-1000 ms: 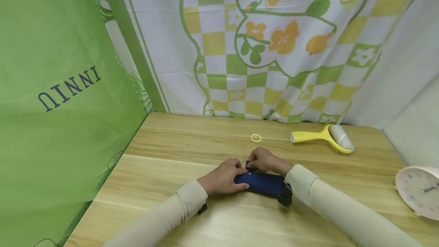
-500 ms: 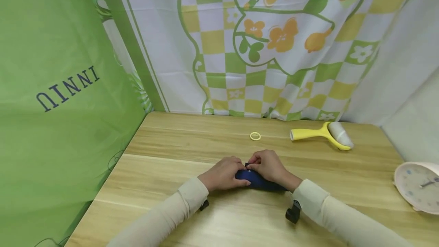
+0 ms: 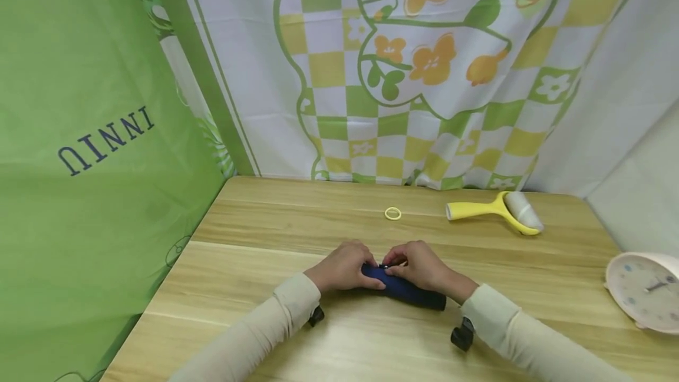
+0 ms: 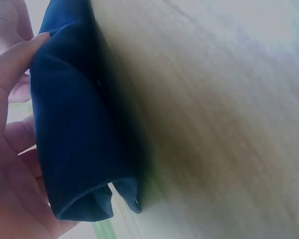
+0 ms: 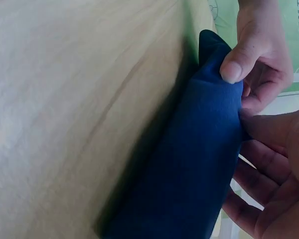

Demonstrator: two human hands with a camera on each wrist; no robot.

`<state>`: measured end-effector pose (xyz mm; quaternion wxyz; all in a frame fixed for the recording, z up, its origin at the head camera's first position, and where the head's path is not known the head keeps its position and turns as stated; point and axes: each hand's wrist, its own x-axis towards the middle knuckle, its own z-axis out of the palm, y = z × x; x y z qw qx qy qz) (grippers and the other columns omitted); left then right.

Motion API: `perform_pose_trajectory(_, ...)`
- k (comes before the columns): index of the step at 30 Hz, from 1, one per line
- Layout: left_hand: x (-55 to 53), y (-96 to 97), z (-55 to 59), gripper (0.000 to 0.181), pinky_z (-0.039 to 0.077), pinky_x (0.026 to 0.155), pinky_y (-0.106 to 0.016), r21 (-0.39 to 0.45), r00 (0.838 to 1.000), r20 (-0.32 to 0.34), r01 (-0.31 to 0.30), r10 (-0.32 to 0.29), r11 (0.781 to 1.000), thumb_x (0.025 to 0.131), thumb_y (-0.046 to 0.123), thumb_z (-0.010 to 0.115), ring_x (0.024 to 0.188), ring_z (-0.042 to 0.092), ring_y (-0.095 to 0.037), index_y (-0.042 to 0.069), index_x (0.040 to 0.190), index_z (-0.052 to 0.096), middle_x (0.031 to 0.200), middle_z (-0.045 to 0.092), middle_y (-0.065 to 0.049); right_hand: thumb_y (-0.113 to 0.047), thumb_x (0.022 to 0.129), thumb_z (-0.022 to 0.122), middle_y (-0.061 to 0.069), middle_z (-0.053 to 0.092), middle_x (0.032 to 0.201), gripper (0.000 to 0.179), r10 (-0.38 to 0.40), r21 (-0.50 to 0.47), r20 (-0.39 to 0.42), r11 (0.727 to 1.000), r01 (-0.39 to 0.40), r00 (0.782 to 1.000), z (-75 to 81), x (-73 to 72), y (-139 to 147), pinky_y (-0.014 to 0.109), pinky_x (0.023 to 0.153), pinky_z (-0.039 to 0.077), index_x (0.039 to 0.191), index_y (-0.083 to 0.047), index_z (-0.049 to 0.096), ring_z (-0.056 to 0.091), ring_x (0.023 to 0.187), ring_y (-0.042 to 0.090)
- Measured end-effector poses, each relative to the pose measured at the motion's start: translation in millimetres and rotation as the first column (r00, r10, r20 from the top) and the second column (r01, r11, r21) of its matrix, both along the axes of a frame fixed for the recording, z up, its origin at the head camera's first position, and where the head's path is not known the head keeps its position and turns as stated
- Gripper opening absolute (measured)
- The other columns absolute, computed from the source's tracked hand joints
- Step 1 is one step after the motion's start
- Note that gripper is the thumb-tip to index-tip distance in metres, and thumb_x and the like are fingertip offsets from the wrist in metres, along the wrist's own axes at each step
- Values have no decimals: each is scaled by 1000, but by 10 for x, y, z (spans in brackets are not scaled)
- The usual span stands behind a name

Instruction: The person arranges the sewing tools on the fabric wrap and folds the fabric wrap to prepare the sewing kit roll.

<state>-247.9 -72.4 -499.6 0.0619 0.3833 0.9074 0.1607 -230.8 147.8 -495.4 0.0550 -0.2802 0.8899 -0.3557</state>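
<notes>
A dark blue cloth roll [image 3: 411, 293] lies slantwise on the wooden table in the head view. My left hand [image 3: 342, 267] grips its left part, the thumb [image 4: 20, 59] pressed on the near side and the other fingers behind. On the far upper edge, close to the left fingertips, my right hand [image 3: 420, 269] pinches a small dark tab between thumb and forefinger. The right wrist view has both hands side by side along this edge, the right hand's other fingers [image 5: 259, 167] behind the cloth. An open fold shows at the cloth's end in the left wrist view.
A small yellow ring [image 3: 392, 213] lies beyond the hands. Farther right is a lint roller [image 3: 495, 210] with a yellow handle, and a pale pink clock [image 3: 644, 292] stands at the right edge. A patterned curtain [image 3: 392, 105] hangs behind the table [image 3: 254, 217].
The right wrist has swung rightward and toward the body, uncovering the cloth's right end. Right fingers keep pinching at the upper edge, while the left hand holds nearly the same spot.
</notes>
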Motion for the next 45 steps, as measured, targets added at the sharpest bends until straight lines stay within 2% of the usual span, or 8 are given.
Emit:
perform_pose_trajectory(10, 19, -7, -60, 42, 48, 76, -18, -17, 1000, -6, 2, -2, 1000, 84, 57, 73, 89, 59, -4, 20, 102, 80, 98, 71, 7, -14, 90, 73, -1, 74, 87, 7, 90, 213, -170, 976, -52, 981, 38, 19, -30, 27, 71, 56, 94, -9, 76, 68, 81, 10)
perform_pose_trajectory(18, 13, -8, -103, 37, 43, 64, -16, -26, 999, -32, -17, 16, 1000, 85, 58, 72, 74, 56, 1, 23, 91, 79, 90, 70, 10, -18, 88, 72, 0, 66, 83, 10, 209, 409, -443, 912, -11, 872, -18, 75, -108, 29, 64, 53, 86, -9, 71, 61, 72, 12)
perform_pose_trajectory(29, 32, 0, -101, 38, 50, 73, -19, -44, 995, -97, -18, 14, 999, 84, 57, 73, 86, 63, -3, 22, 98, 79, 94, 73, 8, -19, 84, 72, -2, 59, 74, 15, 270, 456, -553, 890, 16, 789, -57, 41, -168, 30, 60, 49, 75, -12, 63, 54, 68, 13)
perform_pose_trajectory(31, 35, -3, -99, 41, 52, 77, -21, -46, 994, -109, -20, 15, 999, 85, 58, 72, 89, 64, -5, 21, 101, 78, 97, 73, 7, -18, 87, 72, -2, 61, 77, 11, 258, 435, -530, 900, -2, 808, -53, 27, -142, 30, 62, 50, 79, -12, 66, 56, 70, 12)
perform_pose_trajectory(34, 64, -26, -104, 53, 54, 83, -23, -68, 995, -95, -14, 8, 998, 84, 63, 70, 97, 64, -8, 18, 112, 75, 106, 71, 4, -21, 92, 70, -2, 67, 84, 10, 205, 379, -445, 925, -24, 872, -55, 53, -57, 30, 65, 53, 89, -11, 70, 62, 74, 11)
perform_pose_trajectory(38, 89, -95, -110, 75, 51, 90, -23, -137, 999, -47, 17, -24, 990, 77, 69, 72, 103, 59, -10, 12, 126, 67, 115, 64, 1, -43, 91, 71, 3, 71, 101, 42, 133, 377, -278, 926, -20, 951, -54, 152, 109, 34, 74, 57, 111, -6, 71, 69, 86, 16)
perform_pose_trajectory(41, 78, -133, -71, 76, 49, 88, -21, -172, 998, -35, 41, -47, 984, 74, 67, 77, 98, 55, -8, 10, 124, 68, 111, 61, 2, -54, 84, 74, 5, 68, 109, 62, 123, 429, -206, 903, -23, 971, -46, 214, 206, 38, 78, 57, 120, -5, 67, 68, 94, 19)
perform_pose_trajectory(45, 52, -149, -10, 67, 49, 84, -19, -175, 996, -51, 64, -74, 982, 74, 63, 79, 92, 53, -7, 12, 116, 72, 104, 60, 4, -48, 82, 78, 1, 67, 102, 50, 141, 443, -226, 896, -28, 964, -56, 239, 259, 34, 74, 55, 112, -8, 69, 64, 89, 12)
